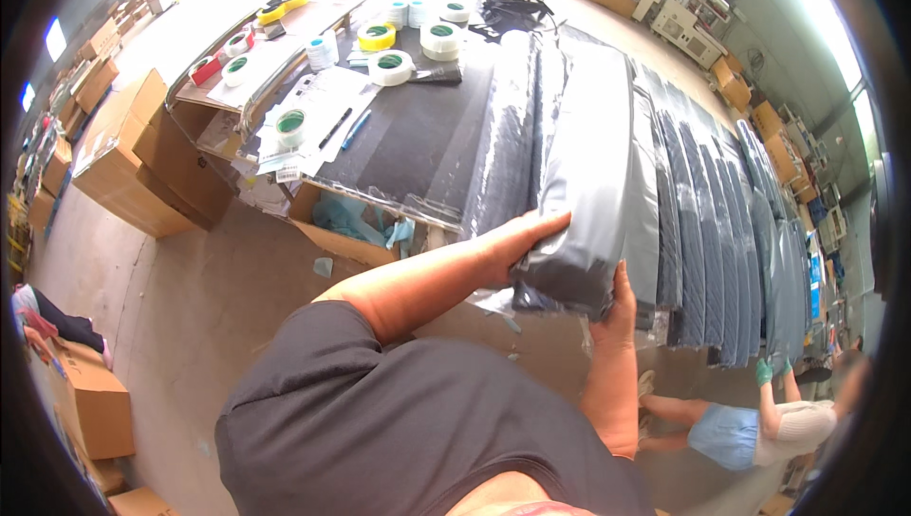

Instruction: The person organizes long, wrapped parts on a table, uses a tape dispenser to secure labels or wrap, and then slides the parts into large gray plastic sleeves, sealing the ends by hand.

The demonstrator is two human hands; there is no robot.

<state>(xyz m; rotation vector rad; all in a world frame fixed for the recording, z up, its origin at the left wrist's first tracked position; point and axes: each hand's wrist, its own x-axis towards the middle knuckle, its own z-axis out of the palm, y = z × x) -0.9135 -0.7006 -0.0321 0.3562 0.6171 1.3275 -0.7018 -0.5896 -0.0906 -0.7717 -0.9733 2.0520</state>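
A long, thick package in glossy grey plastic film (587,153) lies lengthwise on the black-topped table (420,153), its near end jutting over the front edge. My left hand (530,235) grips its left side near that end, thumb on top. At the lower right corner my right hand (618,306) holds it, with the fingers partly hidden. To the left of the package, dark bundles in clear plastic (502,139) lie against it. A row of similar dark wrapped bundles (701,231) extends to the right, their ends hanging past the edge.
Tape rolls (391,68), papers (334,100), a black pen (335,128) and a blue pen (356,130) lie on the left. Below sits an open carton of blue scraps (349,224). Cardboard boxes (153,160) stand at left. A green-gloved co-worker (761,423) handles bundles at right.
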